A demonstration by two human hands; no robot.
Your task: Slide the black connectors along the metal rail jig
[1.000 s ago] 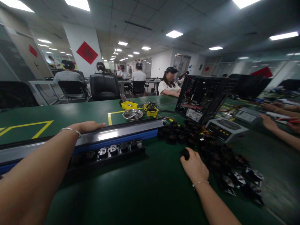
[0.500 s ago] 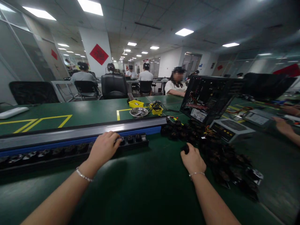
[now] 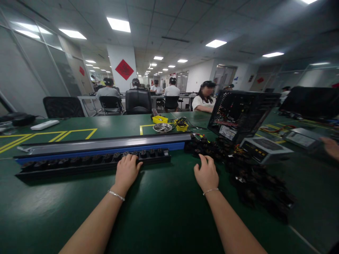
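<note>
A long black tray (image 3: 79,171) lies across the table at left, with a row of small black parts (image 3: 87,159) that look like little cooling fans. My left hand (image 3: 127,171) rests over the tray's right half, fingertips hidden among the parts, thumb apart. My right hand (image 3: 207,173) is at the left edge of a heap of similar dark parts (image 3: 254,180). Its fingers are bent and separated, and no part shows between them. Whether its fingertips touch the heap I cannot tell.
Behind the tray run a blue strip (image 3: 173,145) and a long grey bar (image 3: 119,140). Farther back stand a metal dish (image 3: 162,128) and yellow bins (image 3: 160,120). An open computer case (image 3: 242,113) and a power supply (image 3: 266,149) stand right. Another person's hand (image 3: 331,147) shows at the right edge.
The view has turned left, so more of the tray shows. My right hand has moved left and the black part seen in it is no longer visible there. My left hand stays at the tray.
</note>
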